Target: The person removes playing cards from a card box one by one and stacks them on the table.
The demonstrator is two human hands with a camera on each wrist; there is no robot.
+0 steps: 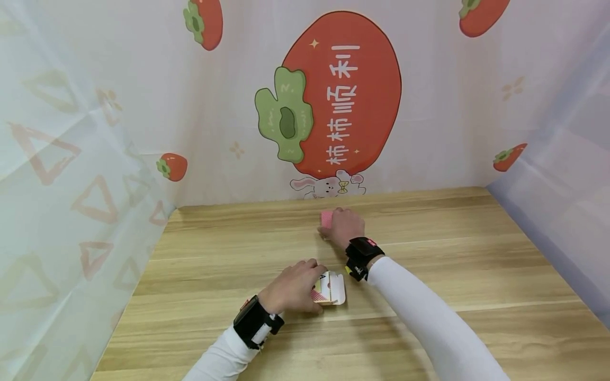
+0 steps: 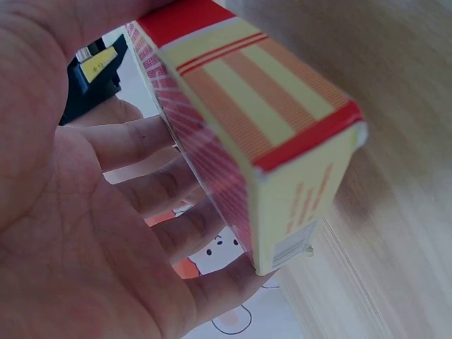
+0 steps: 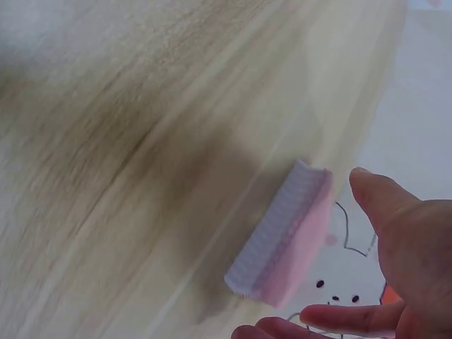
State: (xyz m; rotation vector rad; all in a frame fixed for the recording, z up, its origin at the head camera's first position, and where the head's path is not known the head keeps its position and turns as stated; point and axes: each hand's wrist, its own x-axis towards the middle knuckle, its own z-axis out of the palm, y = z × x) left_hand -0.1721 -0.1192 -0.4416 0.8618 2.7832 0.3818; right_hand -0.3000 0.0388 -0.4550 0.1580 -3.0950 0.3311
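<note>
My left hand (image 1: 293, 288) holds a playing card box (image 1: 329, 288) low over the middle of the table. Its white flap stands out at the right end. In the left wrist view, the fingers lie along the patterned red face of the box (image 2: 212, 155), and the thumb is mostly out of frame. Farther back, my right hand (image 1: 347, 227) is beside a deck of cards (image 1: 326, 219) with pink backs. The right wrist view has the deck (image 3: 289, 240) on the tabletop, with the thumb and fingers spread around it and a gap showing.
The wooden table (image 1: 214, 254) ends at the back against a white cloth (image 1: 229, 106) printed with red persimmons and a rabbit. More cloth hangs along the left and right sides. Each wrist wears a black strap with a camera.
</note>
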